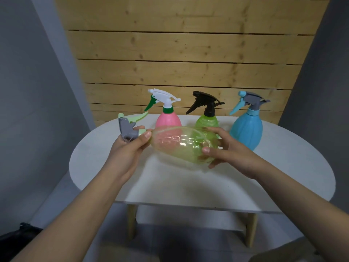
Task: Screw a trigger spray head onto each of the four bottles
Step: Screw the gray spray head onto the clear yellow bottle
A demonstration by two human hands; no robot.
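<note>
Head view: four bottles, four spray heads, two hands, one white table (pixel 198 186). Above the table's middle, held off its surface and lying sideways, a clear bottle (pixel 181 144) with neck to the left. Left hand (pixel 130 146) curled round the grey-and-pale-green head (pixel 130 127) at that neck, thumb on the collar, trigger pointing up and away. Right hand (pixel 224 148) gripping the bottle's base end, thumb in front, fingers over the top. Behind the clear bottle, upright along the table's far edge, three more, each with a head on: pink bottle (pixel 168 121) with white-and-green head (pixel 162 100), green bottle (pixel 206 120) with black head (pixel 205 103), blue bottle (pixel 246 129) with grey-and-blue head (pixel 249 103), furthest right. Behind the table, a wooden slat wall (pixel 185 53).
</note>
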